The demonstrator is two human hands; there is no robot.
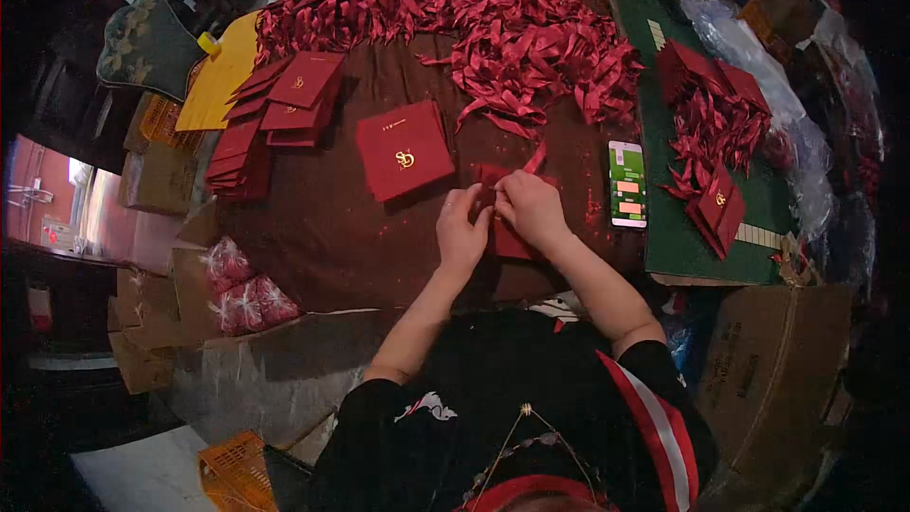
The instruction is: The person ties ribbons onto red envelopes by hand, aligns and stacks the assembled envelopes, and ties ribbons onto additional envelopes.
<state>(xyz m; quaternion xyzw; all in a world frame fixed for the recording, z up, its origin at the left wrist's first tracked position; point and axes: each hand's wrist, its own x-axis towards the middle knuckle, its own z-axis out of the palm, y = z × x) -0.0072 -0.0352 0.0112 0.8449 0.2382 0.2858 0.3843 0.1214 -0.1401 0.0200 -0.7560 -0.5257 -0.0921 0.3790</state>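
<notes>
A red card or pouch lies on the brown cloth, partly hidden under both hands. My left hand is at its left edge, fingertips drawn together. Beside it, my right hand has its fingers bent and pinched near the top of the red piece. A red ribbon sticks up just above the right fingers. What exactly the fingertips hold is too small to make out. Left of the hands sits a stack of red cards with gold print.
A large heap of red ribbons covers the back. More red card stacks lie at the left. A phone is right of my hands, beside a green mat bearing ribboned red pieces. Boxes stand around.
</notes>
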